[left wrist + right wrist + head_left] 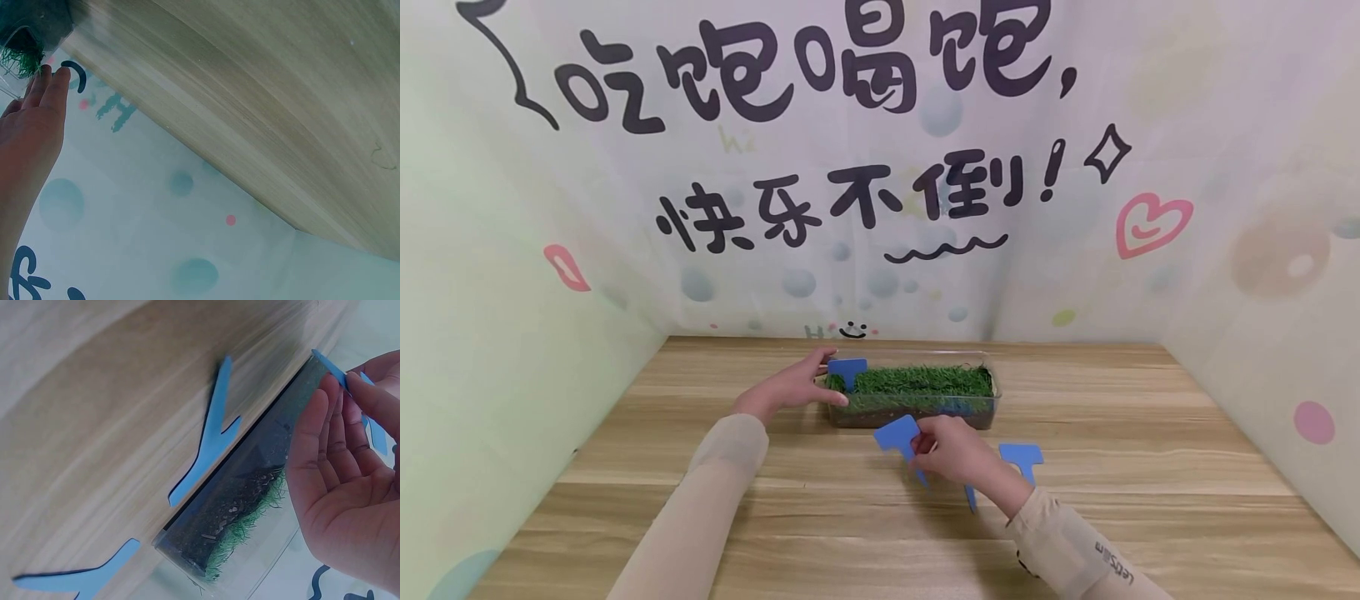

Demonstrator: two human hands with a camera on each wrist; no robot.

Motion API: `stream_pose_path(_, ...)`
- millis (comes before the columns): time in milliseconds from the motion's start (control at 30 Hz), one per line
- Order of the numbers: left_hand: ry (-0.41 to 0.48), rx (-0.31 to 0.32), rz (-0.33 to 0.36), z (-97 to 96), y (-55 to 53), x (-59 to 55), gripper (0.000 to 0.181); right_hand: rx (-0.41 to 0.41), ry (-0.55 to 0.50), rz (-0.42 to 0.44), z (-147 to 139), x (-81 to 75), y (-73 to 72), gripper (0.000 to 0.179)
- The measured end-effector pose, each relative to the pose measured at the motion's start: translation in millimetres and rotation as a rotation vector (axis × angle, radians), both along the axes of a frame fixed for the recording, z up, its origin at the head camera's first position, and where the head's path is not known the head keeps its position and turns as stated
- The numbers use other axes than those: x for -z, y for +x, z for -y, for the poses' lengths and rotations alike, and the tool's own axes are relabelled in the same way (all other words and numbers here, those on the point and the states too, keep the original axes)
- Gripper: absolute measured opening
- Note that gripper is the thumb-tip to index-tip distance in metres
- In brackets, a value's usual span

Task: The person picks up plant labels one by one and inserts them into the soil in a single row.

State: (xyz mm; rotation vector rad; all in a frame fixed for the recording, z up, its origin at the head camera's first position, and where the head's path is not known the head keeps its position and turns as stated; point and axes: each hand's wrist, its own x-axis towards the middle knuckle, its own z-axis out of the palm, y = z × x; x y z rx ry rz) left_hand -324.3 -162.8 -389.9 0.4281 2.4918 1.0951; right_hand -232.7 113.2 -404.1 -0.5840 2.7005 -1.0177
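Note:
A clear plastic box holds dark soil and green artificial grass. At its left end my left hand grips it, thumb along the front side and fingers at the back rim. A blue T-shaped plant label stands in the grass close to that hand. In front of the box, my right hand pinches another blue plant label by its stem, held tilted with the point downward. In the right wrist view, thumb and fingertips meet on that label.
Two more blue labels lie on the wooden table. One label is right of my right hand; the other label is mostly hidden beneath it. Both show in the right wrist view. A printed cloth wall rises behind the table.

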Motion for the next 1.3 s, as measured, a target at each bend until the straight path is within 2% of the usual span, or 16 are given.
stream_pose_path(600,0.008,-0.01,0.011,0.1,1.1,-0.9,0.097,0.022,-0.011,-0.046,-0.3,-6.1,-9.2,0.012)
stream_pose_path(967,0.009,-0.005,0.012,0.6,0.3,-0.9,0.096,0.042,-0.082,0.011,2.5,-12.6,-13.9,0.007)
stream_pose_path(1300,0.009,0.001,0.0,0.8,0.8,-1.5,0.095,0.044,-0.106,0.002,2.6,-19.2,-17.1,0.008)
